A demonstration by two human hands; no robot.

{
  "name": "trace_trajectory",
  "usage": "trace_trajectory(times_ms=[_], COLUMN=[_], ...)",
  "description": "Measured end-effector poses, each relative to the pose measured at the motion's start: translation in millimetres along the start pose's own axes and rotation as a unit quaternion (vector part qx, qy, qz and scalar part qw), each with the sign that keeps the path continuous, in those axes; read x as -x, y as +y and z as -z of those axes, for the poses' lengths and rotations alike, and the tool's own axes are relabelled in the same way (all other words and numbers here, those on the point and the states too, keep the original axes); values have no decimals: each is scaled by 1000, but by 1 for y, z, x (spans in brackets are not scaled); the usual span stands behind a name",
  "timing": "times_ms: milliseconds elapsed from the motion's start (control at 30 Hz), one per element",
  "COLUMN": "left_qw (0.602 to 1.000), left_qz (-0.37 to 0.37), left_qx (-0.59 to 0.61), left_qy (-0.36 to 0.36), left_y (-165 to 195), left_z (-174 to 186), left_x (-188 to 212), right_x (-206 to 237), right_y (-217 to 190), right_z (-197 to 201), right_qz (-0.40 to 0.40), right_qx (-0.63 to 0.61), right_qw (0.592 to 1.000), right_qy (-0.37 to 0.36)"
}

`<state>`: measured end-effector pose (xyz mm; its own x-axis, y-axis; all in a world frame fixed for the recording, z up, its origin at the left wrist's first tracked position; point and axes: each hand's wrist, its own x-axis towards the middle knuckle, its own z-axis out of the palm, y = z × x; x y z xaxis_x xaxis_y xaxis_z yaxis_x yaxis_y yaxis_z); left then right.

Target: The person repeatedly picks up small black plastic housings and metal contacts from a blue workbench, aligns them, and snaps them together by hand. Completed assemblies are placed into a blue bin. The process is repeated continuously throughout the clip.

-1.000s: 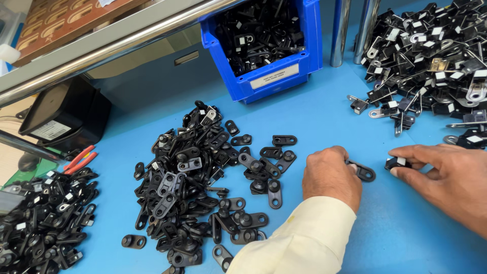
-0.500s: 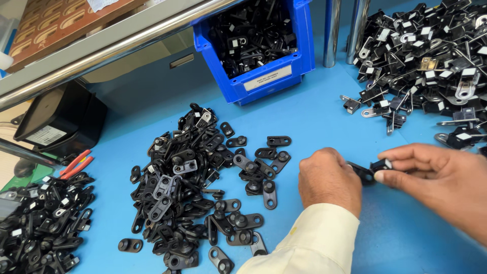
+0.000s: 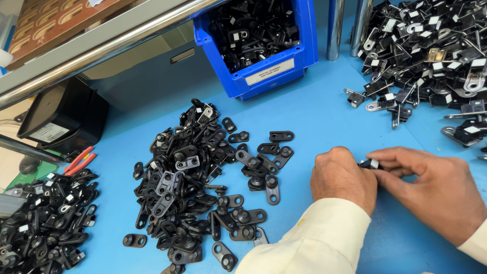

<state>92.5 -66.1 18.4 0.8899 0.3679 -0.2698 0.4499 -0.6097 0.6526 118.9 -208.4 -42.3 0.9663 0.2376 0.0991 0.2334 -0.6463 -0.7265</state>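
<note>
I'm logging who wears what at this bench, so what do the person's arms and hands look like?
Both hands are bare: no gloves, rings or watch in view. The left hand comes out of a long cream sleeve with a loose cuff. The right hand shows only a sliver of matching cream cuff at the picture's edge.

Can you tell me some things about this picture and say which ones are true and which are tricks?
1. Both hands are pinching one small black part between them. True: the left hand and right hand meet on it.
2. The bin at the back is red. False: it is blue, with black parts inside.
3. A heap of flat black tabs lies left of the hands. True.
4. The table is green. False: it is blue.
5. Pliers with red handles lie near the left edge. True.
</note>
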Motion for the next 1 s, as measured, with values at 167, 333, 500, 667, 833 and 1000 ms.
trace_trajectory(times_ms=[167,333,500,667,833,1000], left_qw=[1000,983,995,984,951,948], left_qz=[-19,-143,-76,-14,87,126], left_qx=[-8,-72,-26,159,281,288], left_qy=[-19,85,52,81,96,44], left_y=[-2,4,3,-3,-3,-3], left_z=[0,-15,-20,-30,-40,-30], left_x=[-11,3,10,11,7,0], right_x=[-14,-16,-16,-22,-21,-26], right_y=[1,2,14,22,23,17], right_z=[11,4,-3,-1,-4,-1], right_qz=[53,-55,-138,-218,-242,-257], right_qx=[81,-82,-286,-332,-331,-310], right_qw=[991,994,946,912,908,912], right_qy=[-87,-44,-71,-102,-87,-83])
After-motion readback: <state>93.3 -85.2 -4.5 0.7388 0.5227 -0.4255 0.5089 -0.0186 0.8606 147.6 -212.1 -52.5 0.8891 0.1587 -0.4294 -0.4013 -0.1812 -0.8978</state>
